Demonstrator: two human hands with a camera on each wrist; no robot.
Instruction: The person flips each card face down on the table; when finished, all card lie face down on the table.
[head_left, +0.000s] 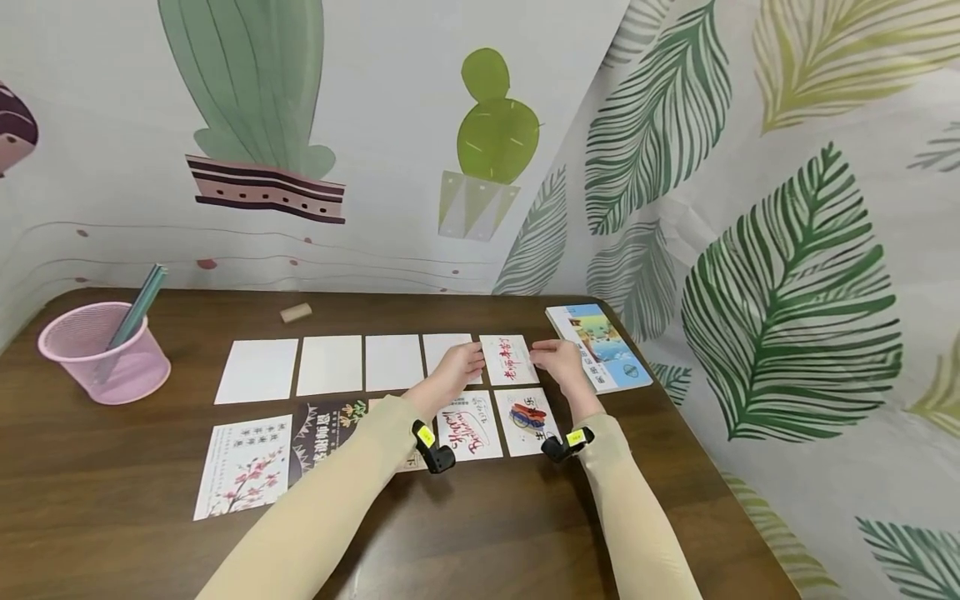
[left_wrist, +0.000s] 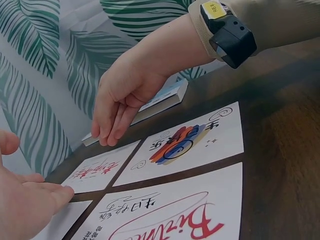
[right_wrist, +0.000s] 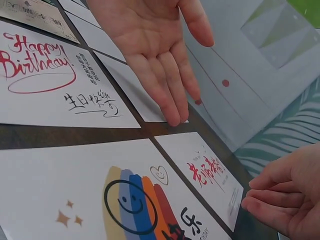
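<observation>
Two rows of cards lie on the brown table (head_left: 112, 467). A card with red calligraphy (head_left: 508, 360) ends the far row on the right. My left hand (head_left: 463, 362) is at that card's left edge with its fingers straight, the tips over the neighbouring blank card (right_wrist: 145, 102). My right hand (head_left: 551, 354) is at the card's right edge, fingers pointing down at the table and holding nothing. In front of them lie a "Happy Birthday" card (head_left: 469, 425) and a smiley card (head_left: 531, 419). Both hands flank the calligraphy card (left_wrist: 97, 172) without gripping it.
Three more blank cards (head_left: 330, 365) continue the far row leftwards. A blossom card (head_left: 243, 465) and a dark card (head_left: 322, 433) lie near left. A book (head_left: 600, 346) sits by the right table edge, a pink mesh cup (head_left: 105, 354) far left, a small cork (head_left: 296, 312) behind.
</observation>
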